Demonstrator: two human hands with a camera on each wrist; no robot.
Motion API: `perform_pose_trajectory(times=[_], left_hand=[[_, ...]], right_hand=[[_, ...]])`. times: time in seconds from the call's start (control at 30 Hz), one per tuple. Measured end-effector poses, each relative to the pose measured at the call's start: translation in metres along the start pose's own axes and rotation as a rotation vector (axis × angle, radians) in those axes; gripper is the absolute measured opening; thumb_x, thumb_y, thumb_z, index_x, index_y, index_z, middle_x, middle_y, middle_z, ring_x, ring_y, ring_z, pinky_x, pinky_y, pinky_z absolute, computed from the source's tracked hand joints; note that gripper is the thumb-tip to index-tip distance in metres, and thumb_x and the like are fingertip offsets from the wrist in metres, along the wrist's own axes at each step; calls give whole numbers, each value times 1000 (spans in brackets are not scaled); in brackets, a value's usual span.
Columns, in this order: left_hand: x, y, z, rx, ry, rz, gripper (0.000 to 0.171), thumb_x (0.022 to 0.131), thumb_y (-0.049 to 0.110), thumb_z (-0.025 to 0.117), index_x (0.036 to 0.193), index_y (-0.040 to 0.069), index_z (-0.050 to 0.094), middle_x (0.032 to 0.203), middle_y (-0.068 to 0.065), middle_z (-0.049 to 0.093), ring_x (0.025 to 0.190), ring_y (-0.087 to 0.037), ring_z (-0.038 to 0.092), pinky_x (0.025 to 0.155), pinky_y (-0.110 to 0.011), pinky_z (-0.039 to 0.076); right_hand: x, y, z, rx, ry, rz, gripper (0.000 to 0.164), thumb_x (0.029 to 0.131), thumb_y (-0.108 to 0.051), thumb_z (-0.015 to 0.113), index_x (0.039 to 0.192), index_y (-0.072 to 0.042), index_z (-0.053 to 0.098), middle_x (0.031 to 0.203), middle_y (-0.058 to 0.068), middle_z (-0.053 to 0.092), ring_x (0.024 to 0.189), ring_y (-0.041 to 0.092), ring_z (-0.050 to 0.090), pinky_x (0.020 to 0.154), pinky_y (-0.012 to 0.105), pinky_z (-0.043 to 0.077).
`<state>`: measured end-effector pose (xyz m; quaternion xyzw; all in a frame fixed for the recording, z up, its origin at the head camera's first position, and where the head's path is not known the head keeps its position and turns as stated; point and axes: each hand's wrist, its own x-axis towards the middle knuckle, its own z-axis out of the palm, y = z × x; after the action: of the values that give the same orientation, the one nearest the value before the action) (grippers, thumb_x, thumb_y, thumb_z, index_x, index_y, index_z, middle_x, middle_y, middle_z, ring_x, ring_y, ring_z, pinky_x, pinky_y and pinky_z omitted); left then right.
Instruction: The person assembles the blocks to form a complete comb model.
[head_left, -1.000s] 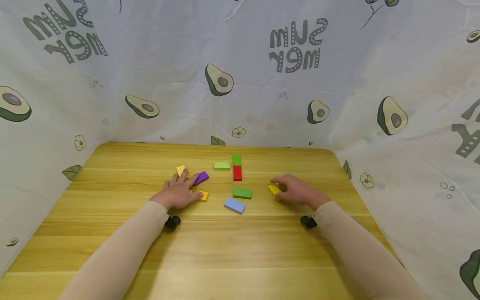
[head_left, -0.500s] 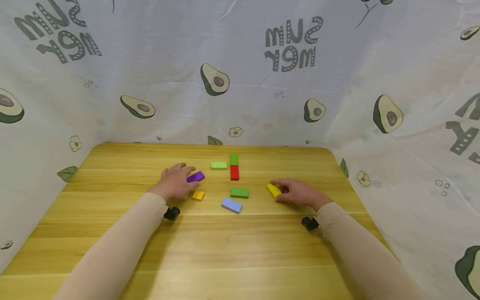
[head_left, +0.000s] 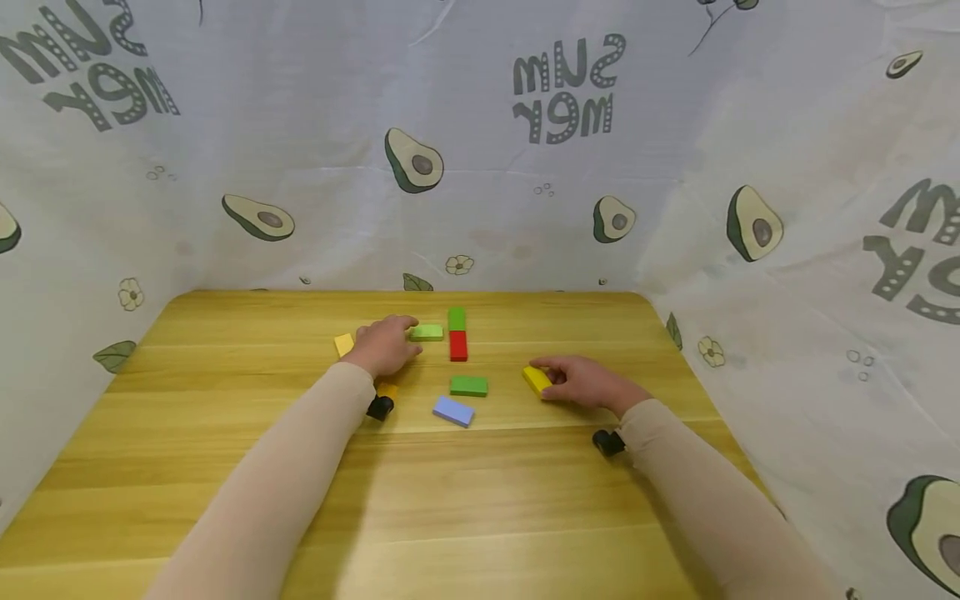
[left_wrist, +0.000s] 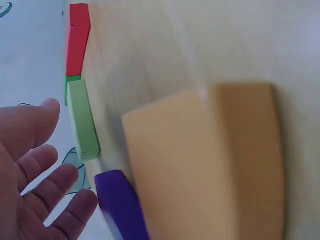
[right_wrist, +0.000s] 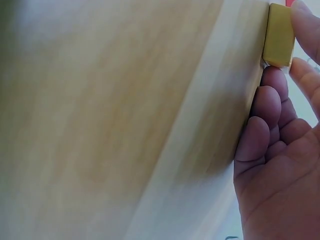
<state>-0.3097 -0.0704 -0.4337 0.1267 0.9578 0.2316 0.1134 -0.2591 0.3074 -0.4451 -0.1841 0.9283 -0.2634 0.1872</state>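
Observation:
My left hand (head_left: pixel 386 344) hovers at the left end of a light green block (head_left: pixel 427 333), thumb and fingers spread apart. In the left wrist view the fingers (left_wrist: pixel 65 185) are loosely bent beside that light green block (left_wrist: pixel 84 120) and hold nothing. A purple block (left_wrist: pixel 119 202) lies below it, hidden under the hand in the head view. A large orange block (left_wrist: pixel 180 165) fills the near part of the left wrist view. On the right side, my right hand (head_left: pixel 588 383) pinches a yellow block (head_left: pixel 537 381) between thumb and fingers, low on the table.
A red block (head_left: pixel 458 346) and a green block (head_left: pixel 457 318) stand end to end at the back. Another green block (head_left: pixel 468 386) and a light blue block (head_left: pixel 453 412) lie in the middle. A pale orange block (head_left: pixel 343 344) sits left of my left hand.
My left hand has moved right and away from me, from over the orange and purple blocks to the light green block. The right hand stays at the yellow block. The head view has shifted slightly.

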Motion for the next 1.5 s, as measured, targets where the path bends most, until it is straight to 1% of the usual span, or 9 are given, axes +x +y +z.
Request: perform_pose_trajectory(times=[0.27,0.47,0.63,0.83,0.9,1.07,1.17,1.37,1.5], left_hand=[[12,2,5,-9,-4,-3,57,106,26,64,159,13,46,164,-13,46,152,-39,43,119,-62,29],[22,3,11,57,26,-6,45,104,21,65,148,14,60,153,-10,60,141,-36,56,111,-59,34],[21,2,11,70,34,2,40,103,19,67,142,13,63,146,-11,66,132,-35,63,108,-58,34],[14,2,4,138,-84,19,59,102,22,61,159,26,46,153,-13,59,137,-33,57,104,-55,33],[12,3,1,151,-123,22,64,100,24,61,162,27,43,153,-13,59,133,-33,58,102,-53,32],[10,1,-3,150,-183,36,72,96,22,67,162,23,41,154,-11,58,114,-30,59,99,-49,30],[8,0,-2,138,-195,51,71,96,21,71,161,19,42,152,-11,59,111,-29,59,100,-50,31],[0,2,1,111,-136,71,65,95,29,78,149,6,51,138,-11,66,109,-27,61,102,-50,32],[-8,9,7,80,-79,98,66,95,32,79,147,2,52,139,-12,65,117,-28,62,108,-53,32]], right_hand=[[1,-1,1,5,4,2,59,100,-23,74,152,-5,54,96,4,57,84,18,49,76,33,41],[0,0,1,2,-6,20,58,101,-24,73,153,-6,53,97,5,57,84,19,48,77,35,40],[1,-1,2,7,-7,9,59,101,-23,73,153,-5,53,98,5,57,85,18,49,77,34,41],[3,2,2,15,-10,9,59,100,-21,74,153,-4,53,101,6,59,85,18,49,77,33,42],[3,2,2,11,-11,11,59,100,-22,74,153,-5,53,101,6,59,85,18,49,77,33,42],[3,4,2,19,-15,16,60,100,-23,74,154,-5,53,102,6,59,86,19,49,78,34,42],[3,4,2,15,-14,14,60,100,-23,74,154,-5,53,102,6,59,85,19,49,77,33,42],[3,2,1,18,-12,12,60,100,-22,74,153,-4,53,100,6,57,86,19,49,77,33,41],[3,1,1,24,-15,13,60,100,-21,74,153,-4,52,99,6,56,84,18,48,76,33,41]])
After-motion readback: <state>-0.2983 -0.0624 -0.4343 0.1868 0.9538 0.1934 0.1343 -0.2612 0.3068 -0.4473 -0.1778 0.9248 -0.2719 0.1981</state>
